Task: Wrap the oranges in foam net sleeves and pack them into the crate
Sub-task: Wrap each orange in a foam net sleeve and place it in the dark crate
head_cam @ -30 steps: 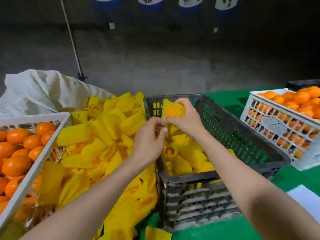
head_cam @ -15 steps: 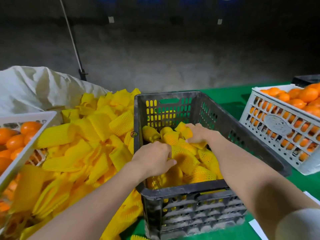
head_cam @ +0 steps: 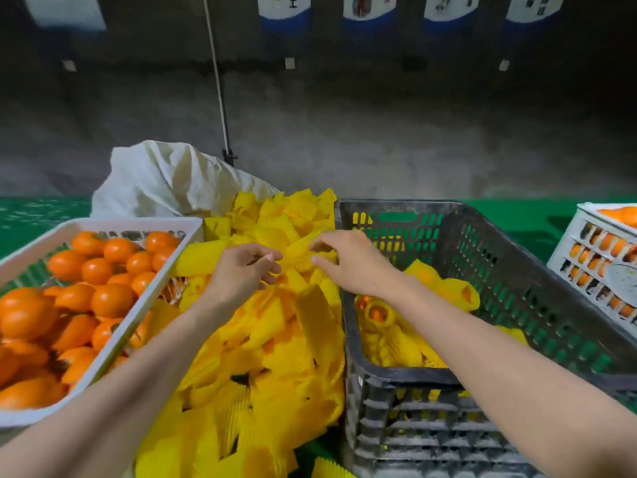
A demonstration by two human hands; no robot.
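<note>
Oranges (head_cam: 86,270), bare and glossy, fill two white plastic crates, one near left (head_cam: 113,223) and one far right (head_cam: 586,215). Several wrapped oranges (head_cam: 379,312) lie in the one black slatted plastic crate (head_cam: 499,270). Both hands, inside that crate half a second ago, are now over the heap of yellow foam net sleeves (head_cam: 275,357) left of it. The right hand (head_cam: 348,260) is half open, thumb and fingers either side of a single sleeve (head_cam: 303,251). The left hand (head_cam: 241,274) is curled beside it, and whether it grips cannot be told.

White slatted plastic crate (head_cam: 601,270) cut off at right. Blue-and-white wall signs (head_cam: 368,8) cropped above, print unreadable. Left hand (head_cam: 241,274), right hand (head_cam: 348,263): blurred against yellow foam net sleeves (head_cam: 275,339), grip uncertain.
</note>
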